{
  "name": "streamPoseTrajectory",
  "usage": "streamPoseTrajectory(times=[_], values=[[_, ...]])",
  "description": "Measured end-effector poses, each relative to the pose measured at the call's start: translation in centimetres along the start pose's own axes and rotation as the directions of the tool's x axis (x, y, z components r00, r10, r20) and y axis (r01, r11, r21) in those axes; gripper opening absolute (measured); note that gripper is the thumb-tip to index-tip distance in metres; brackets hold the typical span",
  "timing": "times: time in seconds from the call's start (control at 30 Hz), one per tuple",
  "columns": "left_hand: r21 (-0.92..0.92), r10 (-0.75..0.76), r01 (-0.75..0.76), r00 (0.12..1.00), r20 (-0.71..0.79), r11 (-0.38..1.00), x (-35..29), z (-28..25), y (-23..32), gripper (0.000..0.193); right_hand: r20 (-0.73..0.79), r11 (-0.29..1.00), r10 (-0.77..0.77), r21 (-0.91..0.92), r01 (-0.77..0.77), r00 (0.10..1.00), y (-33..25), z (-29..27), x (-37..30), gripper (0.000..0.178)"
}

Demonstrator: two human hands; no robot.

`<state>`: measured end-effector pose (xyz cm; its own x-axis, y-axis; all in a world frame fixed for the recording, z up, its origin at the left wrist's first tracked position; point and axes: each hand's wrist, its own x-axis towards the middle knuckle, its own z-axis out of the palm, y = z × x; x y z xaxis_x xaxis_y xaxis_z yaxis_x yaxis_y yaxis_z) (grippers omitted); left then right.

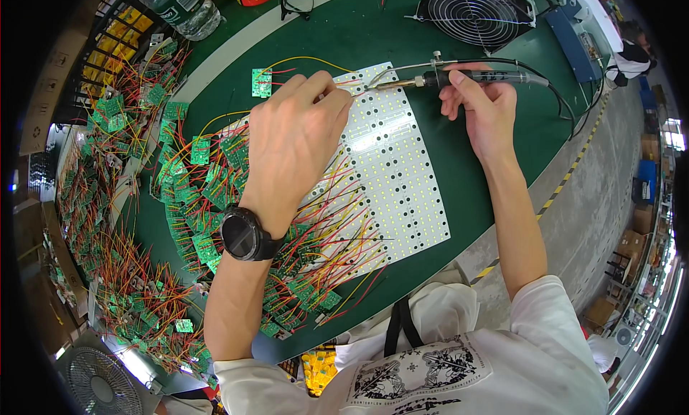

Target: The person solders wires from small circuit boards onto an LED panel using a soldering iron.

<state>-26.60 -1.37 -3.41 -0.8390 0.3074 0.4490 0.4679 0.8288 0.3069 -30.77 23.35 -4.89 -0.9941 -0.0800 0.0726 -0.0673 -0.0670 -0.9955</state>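
Note:
My right hand (489, 112) is closed around the black handle of a soldering iron (433, 79) with a thin feed tube clamped along it. Its tip rests at the upper part of a white LED panel (402, 171) covered in small dots. Close beside the tip, my left hand (291, 131) pinches a thin wire, its fingertips partly hidden behind the knuckles. A small green circuit board (261, 83) with red and yellow wires lies just beyond that hand. Many more wired green boards (204, 246) spread under my left forearm, their wires running onto the panel.
Heaps of wired boards (136, 300) cover the left side. A black fan (475, 13) and a blue box (574, 45) stand at the far right, with cables trailing from the iron. A plastic bottle (183, 11) and glasses (297, 2) sit at the far left of the green table (466, 192).

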Motion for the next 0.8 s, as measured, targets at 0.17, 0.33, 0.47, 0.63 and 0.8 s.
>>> streamPoseTrajectory(times=[0.17,0.33,0.47,0.63,0.8], values=[[0.021,-0.002,0.002,1.000,0.014,1.000,-0.1,0.1,-0.1,0.006,-0.021,0.999,0.013,0.034,-0.012,1.000,0.1,-0.2,-0.1,0.024],[0.043,0.003,-0.003,1.000,0.009,0.999,-0.2,0.1,-0.3,0.007,-0.049,0.997,-0.007,0.072,0.010,0.999,0.1,-0.1,0.0,0.023],[0.052,0.004,-0.003,1.000,-0.012,0.999,0.0,0.2,-0.2,0.007,-0.054,0.997,-0.047,0.055,0.050,0.997,-0.1,-0.4,-0.1,0.023],[0.080,0.015,-0.015,1.000,-0.002,0.997,-0.2,0.5,-0.2,0.006,-0.113,0.996,-0.040,0.078,0.049,0.993,0.0,-0.8,-0.3,0.023],[0.059,0.031,-0.030,0.999,-0.021,0.998,-0.7,0.5,-0.6,0.011,-0.083,0.988,0.023,0.155,-0.010,0.996,0.5,-0.9,0.0,0.021]])
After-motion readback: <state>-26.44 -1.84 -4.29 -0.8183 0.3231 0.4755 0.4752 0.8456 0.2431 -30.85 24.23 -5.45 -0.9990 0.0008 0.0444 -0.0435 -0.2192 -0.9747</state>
